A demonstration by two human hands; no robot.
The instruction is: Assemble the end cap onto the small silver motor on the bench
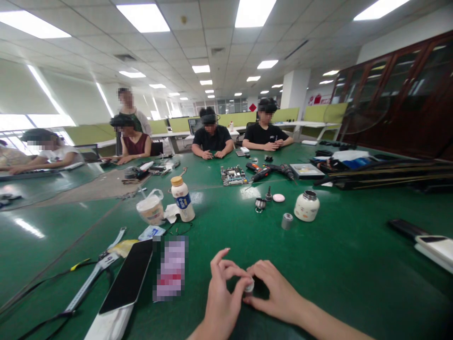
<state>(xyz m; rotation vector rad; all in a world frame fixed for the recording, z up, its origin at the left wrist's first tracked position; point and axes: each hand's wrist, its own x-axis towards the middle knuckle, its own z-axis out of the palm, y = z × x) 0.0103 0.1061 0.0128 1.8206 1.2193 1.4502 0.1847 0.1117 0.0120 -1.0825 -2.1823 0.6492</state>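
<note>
Now pinching a small pale cylinder (249,287) between left hand (225,293) and right hand (276,288) together, near middle, nearer than the white flask (306,207) on the green table (347,264). Seemingly handling it finely, calling for a steady pinch. Can't make out its details, partly hidden behind fingers (239,293); can't tell whether touching the table.

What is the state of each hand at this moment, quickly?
Left hand: closed, thumb and fingertips at the top of a small pale cylinder.
Right hand: closed around the same cylinder, holding its side.
</note>
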